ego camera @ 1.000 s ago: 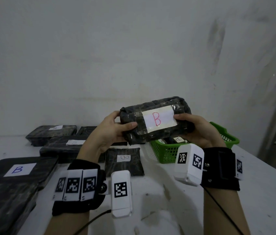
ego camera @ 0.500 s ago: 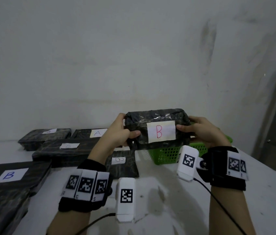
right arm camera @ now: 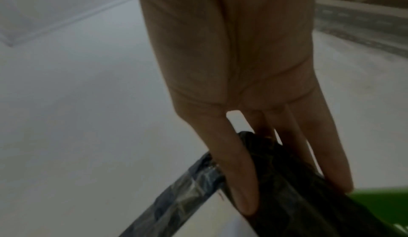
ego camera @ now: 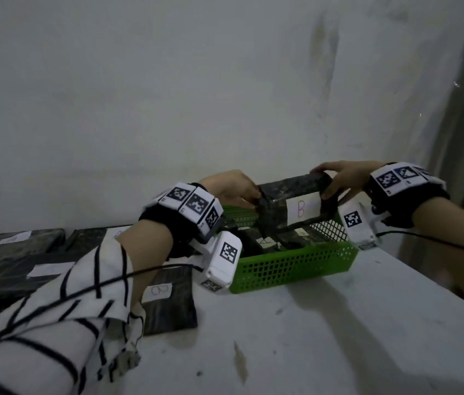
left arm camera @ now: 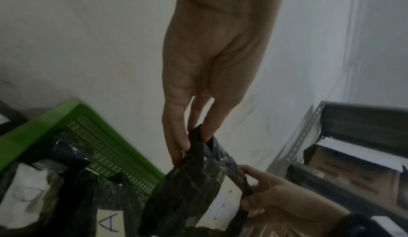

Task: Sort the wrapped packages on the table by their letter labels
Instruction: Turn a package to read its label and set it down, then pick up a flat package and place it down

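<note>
Left hand (ego camera: 229, 187) and right hand (ego camera: 345, 177) fingers each gripping an end of black package (ego camera: 296, 208) labelled B, above green basket (ego camera: 296, 266)

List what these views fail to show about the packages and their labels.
- Packages in the green basket: head view, mostly hidden by the held B package.
- Far-left packages' labels: head view, too blurred to read.
- Held package's label: right wrist view, cut off by the bottom edge and right hand.
</note>
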Available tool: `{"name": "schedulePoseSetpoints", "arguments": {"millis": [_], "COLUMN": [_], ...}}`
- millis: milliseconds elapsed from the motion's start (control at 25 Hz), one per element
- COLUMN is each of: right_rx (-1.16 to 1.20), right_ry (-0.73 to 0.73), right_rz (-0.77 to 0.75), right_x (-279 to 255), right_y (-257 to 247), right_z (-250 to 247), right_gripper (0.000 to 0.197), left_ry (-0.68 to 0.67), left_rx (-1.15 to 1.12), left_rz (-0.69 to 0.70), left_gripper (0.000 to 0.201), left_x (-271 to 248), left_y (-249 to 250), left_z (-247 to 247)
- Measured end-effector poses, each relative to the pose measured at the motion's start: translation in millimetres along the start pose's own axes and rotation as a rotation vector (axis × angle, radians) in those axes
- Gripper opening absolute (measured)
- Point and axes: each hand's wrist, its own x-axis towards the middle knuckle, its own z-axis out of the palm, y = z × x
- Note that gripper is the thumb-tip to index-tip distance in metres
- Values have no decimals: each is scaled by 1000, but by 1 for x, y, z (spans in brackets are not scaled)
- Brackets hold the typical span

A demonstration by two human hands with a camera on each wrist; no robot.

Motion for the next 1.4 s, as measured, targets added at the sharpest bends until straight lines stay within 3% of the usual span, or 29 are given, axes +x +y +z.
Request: {"name": "schedulePoseSetpoints", "arguments": {"millis": [80,200,280,360,440,480,600,680,800,960,1040,1280,1400], "right_rx": [-101,-294,-413,-537,-653,-668,-648,-697,-664,-459,-384,-231,-334], "right_ry": [-14,-135,-200,-168,-85,-109,-339,-297,-103,-200,-222,-450,-562], "right_rz": [29,89,131,148,110,95,145,114,23,-11,-38,-250,-271], "right_x": [16,30,39,48,53,55,58,56,50,25,14,-32,-54], "right_y": [13,30,43,52,54,52,47,46,43,14,-8,-114,-151], "right_z": [-4,5,14,22,26,29,37,40,37,37,41,113,183], "right_gripper": [54,39,38,41,35,32,40,40,41,25,22,18,12], "left_ry": [-57,-268,-384,-444,-430,-428,-397,-362,-273,-298,-240,5,12], "left_rx": [45,93,25,-38,-37,-4,171,260,219,139,118,42,153], "left_rz": [-32,-168,-277,-335,-338,-344,-343,-302,-276,-277,-262,-398,-534], "left_gripper": [33,38,39,40,40,39,25,20,19,20,22,20,32], "left_x": [22,46,53,62,71,75,75,74,69,38,16,-68,-107], "left_y": [-3,-8,-13,-16,-22,-25,-33,-38,-39,-34,-33,-67,-103], "left_z": [9,27,43,58,69,74,83,82,65,33,11,-65,-82]}}
